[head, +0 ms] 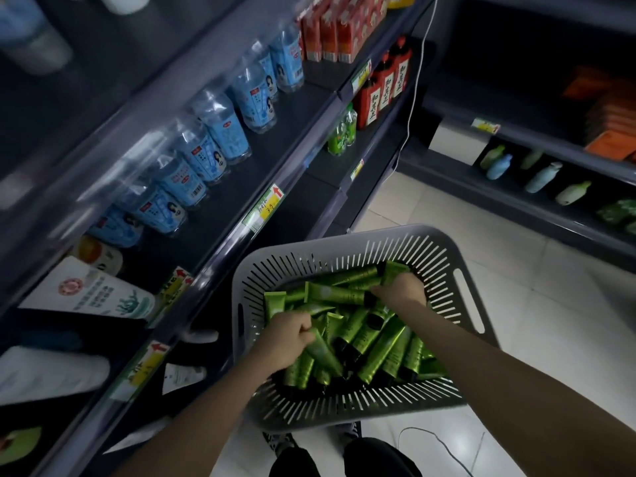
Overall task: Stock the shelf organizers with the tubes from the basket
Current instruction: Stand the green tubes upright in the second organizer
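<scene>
1. Upper shelf (285, 132) is carrying a row of blue-labelled bottles (223, 129); red cartons (340, 29) are standing farther along.
2. Lower shelf (375, 149) is carrying red bottles (385, 87) and green bottles (339, 132).
3. Tiled floor (550, 321) is carrying a thin cable (444, 445).
4. Basket (344, 407) is holding heaped green tubes (375, 342).

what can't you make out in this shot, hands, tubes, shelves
Head view only.
1. Right hand: fingertips are buried among the green tubes, so its grip is unclear.
2. Floor of the grey basket and tube count: covered by the pile.
3. Shelf organizers: none identifiable; the left shelves are dark and motion-blurred.
4. Print on the tubes and on the price tag: too small and blurred.
</scene>
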